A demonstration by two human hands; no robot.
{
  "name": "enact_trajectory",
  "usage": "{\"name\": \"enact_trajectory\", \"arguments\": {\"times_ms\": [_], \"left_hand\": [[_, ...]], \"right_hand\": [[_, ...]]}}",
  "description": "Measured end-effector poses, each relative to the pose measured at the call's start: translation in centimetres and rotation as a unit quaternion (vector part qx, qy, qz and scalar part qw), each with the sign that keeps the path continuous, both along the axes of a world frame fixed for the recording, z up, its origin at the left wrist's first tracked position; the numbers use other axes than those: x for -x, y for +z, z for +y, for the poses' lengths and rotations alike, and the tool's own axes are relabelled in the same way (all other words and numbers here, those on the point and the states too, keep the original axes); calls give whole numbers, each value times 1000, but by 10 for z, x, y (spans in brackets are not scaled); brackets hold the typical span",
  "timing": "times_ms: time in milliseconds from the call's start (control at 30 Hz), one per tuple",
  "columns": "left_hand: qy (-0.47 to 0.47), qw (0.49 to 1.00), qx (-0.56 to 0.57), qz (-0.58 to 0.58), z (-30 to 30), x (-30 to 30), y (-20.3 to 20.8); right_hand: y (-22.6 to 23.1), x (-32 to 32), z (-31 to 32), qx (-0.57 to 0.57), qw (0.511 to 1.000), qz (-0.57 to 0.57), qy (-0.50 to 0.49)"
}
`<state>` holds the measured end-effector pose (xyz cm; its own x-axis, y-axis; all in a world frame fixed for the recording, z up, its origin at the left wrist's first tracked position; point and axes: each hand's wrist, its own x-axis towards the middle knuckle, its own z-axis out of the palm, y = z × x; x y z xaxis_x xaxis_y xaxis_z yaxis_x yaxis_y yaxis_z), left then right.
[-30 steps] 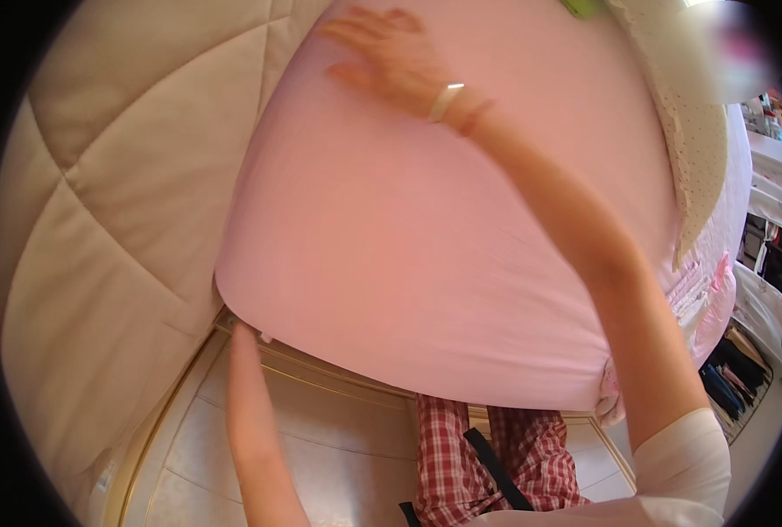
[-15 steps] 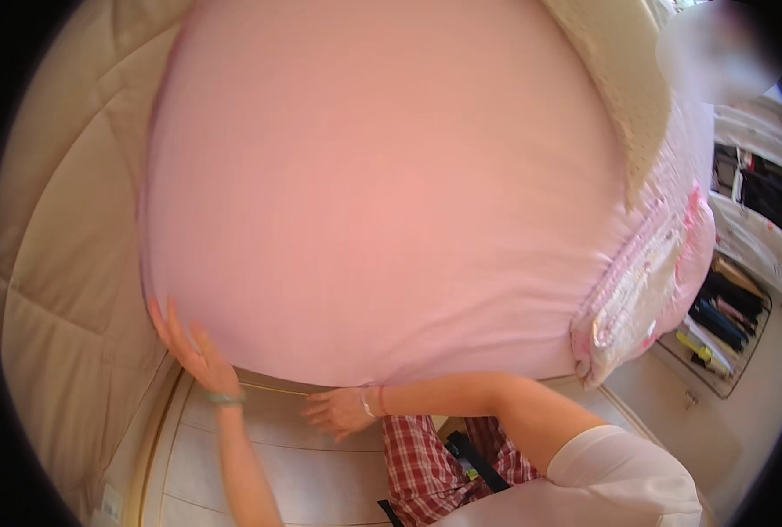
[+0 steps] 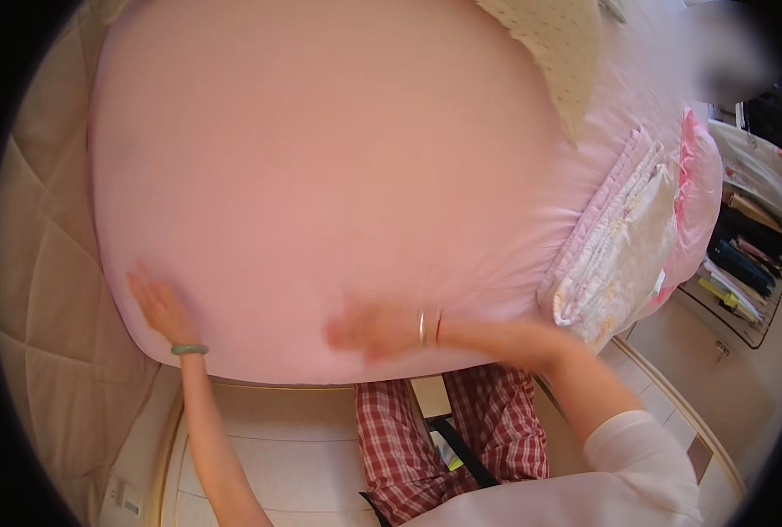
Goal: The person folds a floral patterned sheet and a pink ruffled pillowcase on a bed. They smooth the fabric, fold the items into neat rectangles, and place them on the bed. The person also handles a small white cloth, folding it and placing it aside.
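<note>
A smooth pink fitted sheet (image 3: 338, 193) covers the mattress that fills most of the view. My left hand (image 3: 164, 307) lies flat on it near its front left corner, fingers stretched out and holding nothing; a green bangle circles that wrist. My right hand (image 3: 378, 329) is over the sheet near the front edge, blurred by motion, with its fingers stretched to the left and nothing seen in it. Light wrinkles run across the sheet toward a folded, quilted floral bedding piece (image 3: 611, 237) at the right.
A beige padded panel (image 3: 48, 290) borders the bed at left. Beige dotted bedding (image 3: 549, 53) lies at the far right, beside pink ruffled bedding (image 3: 697, 202). Beyond stands a rack of folded clothes (image 3: 742, 255). Pale floor tiles (image 3: 294, 465) lie below the bed's front edge.
My right hand has risen from below the mattress edge onto the sheet. My left hand has gone from the corner edge onto the top. The view has shifted, showing more of the folded bedding.
</note>
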<state>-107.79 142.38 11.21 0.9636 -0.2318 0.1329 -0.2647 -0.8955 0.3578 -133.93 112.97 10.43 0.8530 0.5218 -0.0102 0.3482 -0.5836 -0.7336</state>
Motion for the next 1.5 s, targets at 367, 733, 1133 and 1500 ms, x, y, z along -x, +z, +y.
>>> {"name": "enact_trajectory", "arguments": {"times_ms": [367, 733, 1133, 1500], "left_hand": [[-240, 826, 281, 425, -371, 208, 54], [-176, 691, 240, 659, -471, 350, 70], [-108, 432, 185, 876, -427, 335, 82], [65, 429, 288, 854, -170, 179, 159]], "right_hand": [[177, 141, -176, -190, 918, 132, -324], [87, 465, -395, -278, 389, 160, -864], [91, 433, -353, -25, 506, 245, -826], [175, 245, -150, -574, 388, 401, -600]]}}
